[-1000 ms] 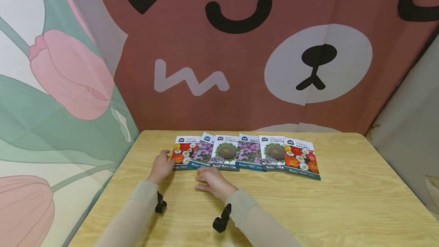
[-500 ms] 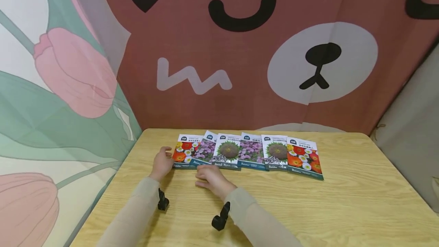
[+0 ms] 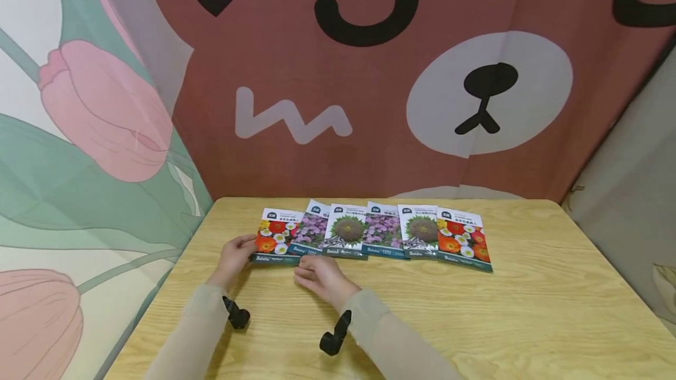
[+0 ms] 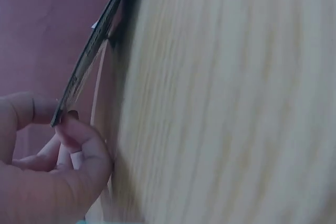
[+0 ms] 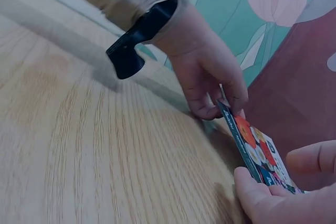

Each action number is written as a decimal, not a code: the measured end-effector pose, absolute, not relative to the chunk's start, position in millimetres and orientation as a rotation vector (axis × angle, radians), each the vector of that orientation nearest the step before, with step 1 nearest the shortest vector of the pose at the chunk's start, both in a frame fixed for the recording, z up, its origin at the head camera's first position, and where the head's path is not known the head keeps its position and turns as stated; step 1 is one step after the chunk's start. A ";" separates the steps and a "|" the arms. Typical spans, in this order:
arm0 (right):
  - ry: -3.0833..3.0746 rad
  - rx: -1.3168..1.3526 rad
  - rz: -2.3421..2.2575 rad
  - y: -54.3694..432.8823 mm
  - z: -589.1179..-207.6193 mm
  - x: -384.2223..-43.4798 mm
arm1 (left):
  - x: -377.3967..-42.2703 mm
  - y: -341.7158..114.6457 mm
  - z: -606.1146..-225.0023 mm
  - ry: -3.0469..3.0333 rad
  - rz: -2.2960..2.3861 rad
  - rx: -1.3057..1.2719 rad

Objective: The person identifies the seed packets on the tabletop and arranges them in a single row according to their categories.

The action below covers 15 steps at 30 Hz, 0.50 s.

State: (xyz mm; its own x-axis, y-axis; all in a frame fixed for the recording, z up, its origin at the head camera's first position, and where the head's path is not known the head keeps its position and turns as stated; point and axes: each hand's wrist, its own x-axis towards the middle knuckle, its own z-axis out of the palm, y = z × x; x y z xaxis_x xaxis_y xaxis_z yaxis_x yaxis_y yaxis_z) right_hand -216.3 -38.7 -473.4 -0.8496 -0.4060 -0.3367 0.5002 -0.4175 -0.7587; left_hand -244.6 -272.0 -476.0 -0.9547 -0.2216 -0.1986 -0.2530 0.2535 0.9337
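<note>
Several seed packets lie in an overlapping row along the back of the table. My left hand (image 3: 232, 261) pinches the lower left corner of the leftmost packet, a poppy seed packet (image 3: 273, 243), between thumb and finger. The left wrist view shows that packet (image 4: 86, 59) edge-on, tilted off the wood. My right hand (image 3: 325, 279) is at the row's lower edge, where the poppy packet meets a purple-flower packet (image 3: 311, 232). In the right wrist view its fingers (image 5: 257, 195) touch the lower edge, while another finger stands apart above the printed face.
Rightward in the row are a sunflower packet (image 3: 347, 230), another purple-flower packet (image 3: 382, 231), a second sunflower packet (image 3: 421, 230) and another poppy packet (image 3: 465, 242). Bare wood tabletop (image 3: 502, 321) spreads in front. A bear-print curtain (image 3: 296, 169) hangs behind the table's back edge.
My left hand has drawn the leftmost poppy packet a little to the left, so more of it shows beside the purple-flower packet. My right hand has barely moved.
</note>
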 end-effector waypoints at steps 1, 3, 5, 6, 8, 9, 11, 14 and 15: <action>1.260 0.138 -2.266 -39.7 -473.8 -216.1 | -241.9 -273.2 -475.4 2.428 1.865 -0.468; 1.255 0.137 -2.270 -41.7 -474.2 -215.9 | -237.3 -276.0 -474.6 2.377 1.902 -0.471; 1.242 0.137 -2.273 -43.4 -474.3 -215.6 | -233.0 -278.4 -473.2 2.329 1.952 -0.460; 1.233 0.136 -2.274 -44.1 -474.5 -215.4 | -230.9 -279.3 -472.3 2.309 1.983 -0.456; 1.224 0.129 -2.281 -45.6 -474.2 -214.7 | -227.3 -281.6 -470.4 2.268 2.043 -0.451; 1.221 0.128 -2.284 -46.2 -474.3 -214.1 | -225.6 -282.7 -469.2 2.247 2.072 -0.429; 1.214 0.132 -2.289 -47.2 -473.5 -212.7 | -222.5 -284.4 -466.8 2.212 2.120 -0.392; 1.225 0.136 -2.283 -48.1 -472.5 -210.6 | -218.2 -286.8 -463.2 2.192 2.160 -0.334; 1.229 0.138 -2.279 -48.2 -472.1 -210.0 | -216.5 -287.4 -461.8 2.200 2.155 -0.306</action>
State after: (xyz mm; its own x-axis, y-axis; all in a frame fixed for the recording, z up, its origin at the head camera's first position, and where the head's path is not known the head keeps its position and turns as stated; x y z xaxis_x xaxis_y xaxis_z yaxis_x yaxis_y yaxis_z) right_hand -210.0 -48.2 -472.1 -0.8477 -0.4119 -0.3343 0.5056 -0.4368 -0.7440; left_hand -216.5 -287.4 -461.8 -0.9793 -0.1080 -0.1711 -0.1733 0.0109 0.9848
